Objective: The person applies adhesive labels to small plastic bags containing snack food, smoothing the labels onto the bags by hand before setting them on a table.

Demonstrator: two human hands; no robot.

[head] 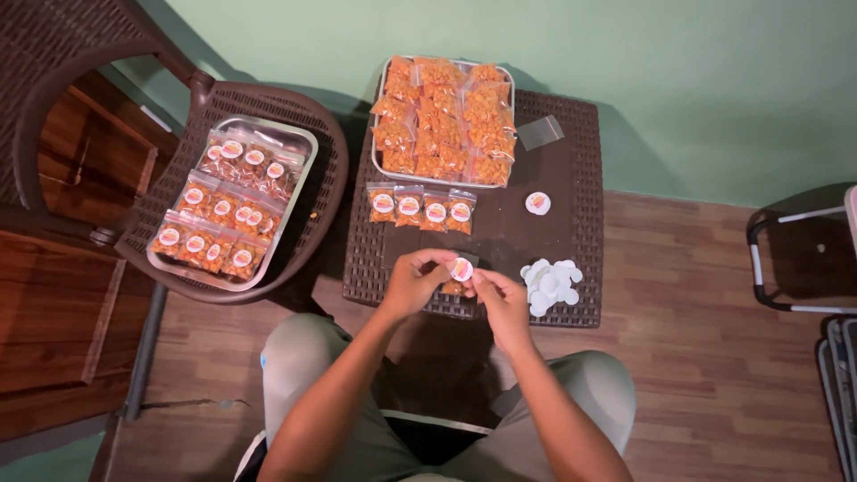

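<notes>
Nearest the camera, the person's knees frame the near edge of the bench [571, 161], a dark woven-pattern square standing on a wood-plank floor [696, 357]. Just over that near edge the left hand [412, 284] and right hand [500, 299] meet. Between them sits a round sticker [461, 269], white with an orange mark, pinched at its rim by fingers [437, 264] of both hands; both sets of fingers are narrow, closed on it. A small packet [455, 287] lies under the hands on the bench, mostly hidden.

Right of the hands, at the bench's near right corner, lies a heap of white discs [551, 284], close to the edge. Beyond the hands the bench middle is bare, with one loose sticker [537, 203] towards the right. Farther on, a row of four stickered packets [421, 208] lies left of centre. Behind them a metal tray [381, 171] of orange snack packets overhangs the far edge, with an empty clear bag [540, 132] to its right.

Left of the bench, a brown chair [330, 161] carries a second tray [303, 143] of stickered packets. A green wall [678, 80] stands behind; a metal frame [786, 259] stands well off to the right.
</notes>
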